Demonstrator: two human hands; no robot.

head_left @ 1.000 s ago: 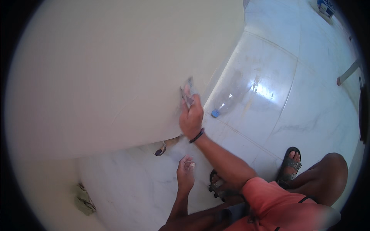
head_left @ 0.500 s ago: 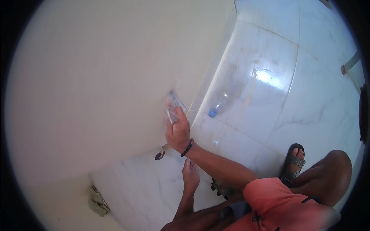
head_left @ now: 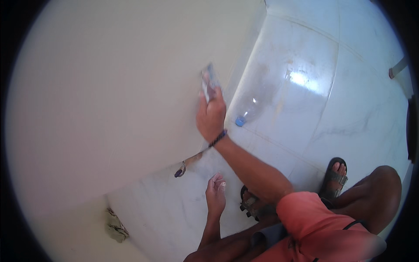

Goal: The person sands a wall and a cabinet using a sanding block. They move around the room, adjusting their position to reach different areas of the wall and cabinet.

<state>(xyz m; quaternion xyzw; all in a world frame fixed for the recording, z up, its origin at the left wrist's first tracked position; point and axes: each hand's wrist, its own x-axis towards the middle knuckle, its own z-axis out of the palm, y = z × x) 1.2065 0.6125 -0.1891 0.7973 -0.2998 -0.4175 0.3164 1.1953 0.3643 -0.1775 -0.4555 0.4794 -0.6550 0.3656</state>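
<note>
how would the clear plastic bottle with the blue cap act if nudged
The clear plastic bottle with a blue cap would likely roll, since it lies on its side on glossy white floor tiles. It's probably light: no liquid is evident inside.

Right hand (head_left: 211,117) smeared by motion blur. Sheet (head_left: 211,73) in its grip also blurred, partly covered by the fingers, print unreadable. Left hand (head_left: 215,194): fingers curled, can't tell if anything's inside. Left sandal (head_left: 249,206) partly behind the right forearm (head_left: 244,163). Clear bottle (head_left: 248,111): far end lost in floor glare. Pale leg (head_left: 399,68) and dark object (head_left: 411,131) cut by right rim. Dark loop (head_left: 179,169) too small to ID. Coral clothing (head_left: 323,222) cropped at bottom, blurred lower right.
</note>
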